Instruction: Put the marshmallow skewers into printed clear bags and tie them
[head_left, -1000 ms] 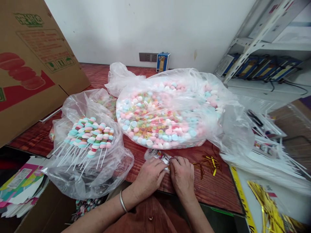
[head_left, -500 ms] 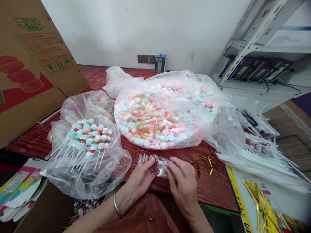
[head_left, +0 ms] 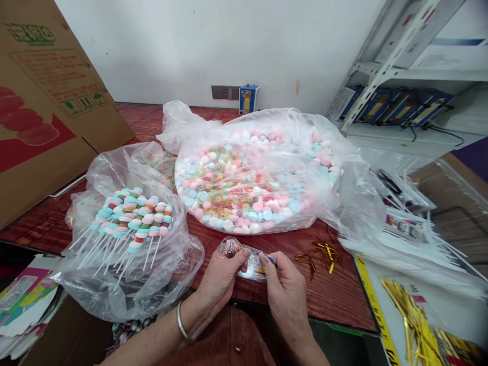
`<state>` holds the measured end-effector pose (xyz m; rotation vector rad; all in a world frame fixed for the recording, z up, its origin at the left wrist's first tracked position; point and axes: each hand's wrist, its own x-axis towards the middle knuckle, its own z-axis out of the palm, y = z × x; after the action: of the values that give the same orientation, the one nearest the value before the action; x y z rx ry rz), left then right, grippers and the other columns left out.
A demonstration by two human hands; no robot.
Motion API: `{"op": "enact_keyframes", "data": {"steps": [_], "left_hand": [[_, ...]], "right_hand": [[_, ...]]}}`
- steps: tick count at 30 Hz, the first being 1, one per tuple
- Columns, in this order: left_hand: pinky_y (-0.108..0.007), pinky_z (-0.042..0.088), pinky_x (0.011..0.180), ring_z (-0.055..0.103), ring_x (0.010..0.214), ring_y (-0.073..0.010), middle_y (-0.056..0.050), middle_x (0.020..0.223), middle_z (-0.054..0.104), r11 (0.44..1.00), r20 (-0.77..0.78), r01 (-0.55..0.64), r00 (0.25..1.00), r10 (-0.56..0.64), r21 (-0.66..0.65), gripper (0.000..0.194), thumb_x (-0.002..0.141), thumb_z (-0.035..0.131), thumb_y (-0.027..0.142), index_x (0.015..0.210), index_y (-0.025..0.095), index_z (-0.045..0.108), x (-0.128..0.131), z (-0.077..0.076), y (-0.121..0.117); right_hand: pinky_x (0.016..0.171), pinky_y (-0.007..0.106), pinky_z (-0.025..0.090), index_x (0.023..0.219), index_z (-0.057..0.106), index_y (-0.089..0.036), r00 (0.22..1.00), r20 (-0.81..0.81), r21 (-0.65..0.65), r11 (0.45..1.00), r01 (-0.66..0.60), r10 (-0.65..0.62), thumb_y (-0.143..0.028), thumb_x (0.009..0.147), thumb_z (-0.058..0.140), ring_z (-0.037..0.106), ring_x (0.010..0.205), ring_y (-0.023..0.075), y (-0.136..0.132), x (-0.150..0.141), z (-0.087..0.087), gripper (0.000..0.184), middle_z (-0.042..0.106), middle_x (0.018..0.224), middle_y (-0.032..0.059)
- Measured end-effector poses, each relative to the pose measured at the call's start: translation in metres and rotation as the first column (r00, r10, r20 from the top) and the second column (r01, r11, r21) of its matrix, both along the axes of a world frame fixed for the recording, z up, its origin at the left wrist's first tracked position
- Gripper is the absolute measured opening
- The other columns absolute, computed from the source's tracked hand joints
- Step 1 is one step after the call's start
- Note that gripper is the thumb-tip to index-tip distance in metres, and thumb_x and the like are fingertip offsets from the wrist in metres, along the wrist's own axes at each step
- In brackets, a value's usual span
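Both my hands pinch a small clear printed wrapper bag (head_left: 244,256) just above the near edge of the red-brown table (head_left: 335,300). My left hand (head_left: 223,277) grips its left end between thumb and fingers; a silver bangle sits on that wrist. My right hand (head_left: 284,290) pinches the right end. Behind the wrapper lies a big clear bag of loose pastel marshmallow candies (head_left: 247,180). To the left an open plastic bag holds several candy skewers on white sticks (head_left: 131,221).
Gold twist ties (head_left: 318,254) lie scattered right of my hands; a packet of more twist ties (head_left: 419,320) sits at the lower right. Stacked clear wrappers (head_left: 407,223) lie at right. A large cardboard box (head_left: 46,101) leans at left. Metal shelving (head_left: 400,96) stands behind.
My hands have lifted the wrapper off the table and drawn it a little nearer, shifting from pressing it flat to pinching it at both ends.
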<state>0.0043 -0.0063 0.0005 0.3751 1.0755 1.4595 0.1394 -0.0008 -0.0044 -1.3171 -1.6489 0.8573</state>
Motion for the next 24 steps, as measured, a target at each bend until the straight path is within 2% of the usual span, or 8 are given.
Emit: {"op": "enact_keyframes", "data": {"steps": [5, 8, 11, 14, 16, 19, 22, 24], "left_hand": [[-0.02, 0.043, 0.056, 0.05, 0.058, -0.0076, 0.003, 0.067, 0.059, 1.0, 0.137, 0.021, 0.99, -0.02, 0.001, 0.034, 0.066, 0.087, 0.032, 0.076, 0.015, 0.059, -0.003, -0.003, 0.004], [-0.019, 0.041, 0.053, 0.046, 0.053, -0.0057, 0.005, 0.063, 0.054, 1.0, 0.28, -0.012, 0.96, 0.016, -0.018, 0.031, 0.067, 0.086, 0.025, 0.074, 0.016, 0.057, -0.007, -0.008, 0.005], [-0.02, 0.044, 0.055, 0.047, 0.053, -0.0053, 0.005, 0.066, 0.055, 0.991, 0.414, -0.093, 0.902, 0.124, -0.094, 0.029, 0.069, 0.085, 0.021, 0.078, 0.017, 0.058, -0.012, -0.012, 0.007], [-0.02, 0.046, 0.057, 0.051, 0.057, -0.0066, 0.003, 0.072, 0.06, 0.992, 0.487, -0.092, 0.864, 0.125, -0.09, 0.028, 0.07, 0.085, 0.023, 0.083, 0.016, 0.061, -0.016, -0.016, 0.009], [-0.019, 0.044, 0.054, 0.053, 0.059, -0.0073, 0.001, 0.073, 0.061, 0.995, 0.507, -0.064, 0.856, 0.096, -0.081, 0.029, 0.07, 0.085, 0.025, 0.084, 0.015, 0.062, -0.017, -0.015, 0.009], [-0.018, 0.042, 0.052, 0.051, 0.057, -0.0067, 0.002, 0.071, 0.061, 0.993, 0.466, -0.083, 0.877, 0.115, -0.09, 0.031, 0.067, 0.087, 0.025, 0.083, 0.015, 0.063, -0.015, -0.009, 0.009], [-0.019, 0.042, 0.053, 0.048, 0.054, -0.0064, 0.004, 0.065, 0.058, 0.994, 0.373, -0.103, 0.921, 0.112, -0.043, 0.03, 0.065, 0.087, 0.025, 0.075, 0.015, 0.061, -0.012, -0.002, 0.007], [-0.019, 0.04, 0.053, 0.047, 0.054, -0.0059, 0.003, 0.065, 0.057, 0.999, 0.344, -0.039, 0.938, 0.041, -0.014, 0.03, 0.066, 0.087, 0.026, 0.075, 0.014, 0.061, -0.012, 0.0, 0.004]], "right_hand": [[0.062, 0.026, 0.033, 0.06, 0.042, -0.02, 0.989, 0.146, 0.257, 0.965, -0.043, 0.005, -0.032, 0.099, 0.051, 0.043, 0.06, 0.0138, 0.007, -0.007, 0.006, 0.042, 0.045, 0.057, -0.0035], [0.061, 0.026, 0.034, 0.059, 0.043, -0.02, 0.995, 0.086, 0.229, 0.971, -0.07, 0.051, -0.035, 0.101, 0.046, 0.044, 0.059, 0.014, 0.008, -0.007, 0.012, 0.045, 0.044, 0.056, -0.0036], [0.064, 0.026, 0.04, 0.078, 0.059, -0.021, 0.999, -0.049, 0.145, 0.989, -0.006, 0.013, -0.037, 0.104, 0.037, 0.053, 0.07, 0.016, 0.005, -0.004, 0.019, 0.037, 0.056, 0.072, -0.0005], [0.079, 0.03, 0.046, 0.111, 0.061, -0.023, 0.997, -0.078, 0.239, 0.971, 0.003, 0.016, -0.039, 0.103, 0.04, 0.058, 0.092, 0.019, -0.001, -0.004, 0.024, 0.028, 0.061, 0.1, 0.0047], [0.09, 0.034, 0.045, 0.118, 0.06, -0.023, 0.998, -0.017, 0.322, 0.945, -0.054, 0.063, -0.038, 0.102, 0.041, 0.055, 0.106, 0.0215, -0.004, -0.007, 0.026, 0.029, 0.058, 0.113, 0.0076], [0.095, 0.037, 0.044, 0.118, 0.062, -0.021, 0.99, 0.092, 0.341, 0.931, -0.133, 0.107, -0.035, 0.101, 0.044, 0.052, 0.116, 0.0235, -0.005, -0.014, 0.022, 0.028, 0.055, 0.123, 0.0101], [0.092, 0.034, 0.047, 0.114, 0.062, -0.019, 0.985, 0.121, 0.342, 0.926, -0.159, 0.124, -0.029, 0.1, 0.05, 0.056, 0.11, 0.0216, -0.003, -0.018, 0.014, 0.022, 0.059, 0.118, 0.0101], [0.088, 0.032, 0.048, 0.112, 0.062, -0.018, 0.985, 0.12, 0.369, 0.916, -0.159, 0.122, -0.024, 0.098, 0.053, 0.059, 0.104, 0.0202, -0.003, -0.017, 0.008, 0.018, 0.062, 0.112, 0.0092]]}}
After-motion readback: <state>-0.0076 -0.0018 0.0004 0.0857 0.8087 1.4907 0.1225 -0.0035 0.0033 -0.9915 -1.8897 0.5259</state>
